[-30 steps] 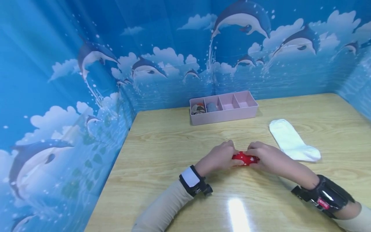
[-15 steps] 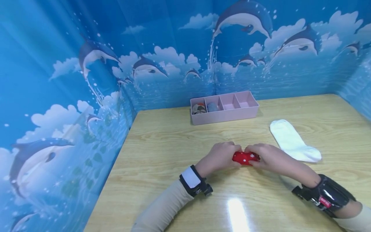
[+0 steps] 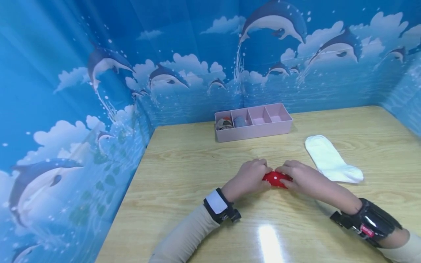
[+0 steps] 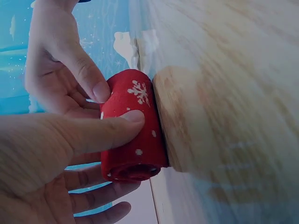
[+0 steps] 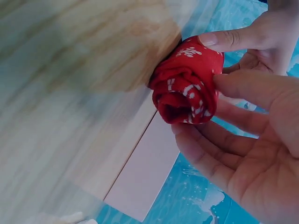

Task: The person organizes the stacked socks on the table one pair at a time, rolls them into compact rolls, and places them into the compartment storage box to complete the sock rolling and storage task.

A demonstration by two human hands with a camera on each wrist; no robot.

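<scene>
Pink box: four compartments, one bundle each in leftmost two. Left hand, right hand grip one red roll.

Blue printed backdrop on left, far and right sides; soft vertical folds at far left. Print: leaping dolphins, white clouds, pale water low down, faint green leaves at left. Light wood-grain table, far right corner rounded. Bright elongated glare on near tabletop.
</scene>
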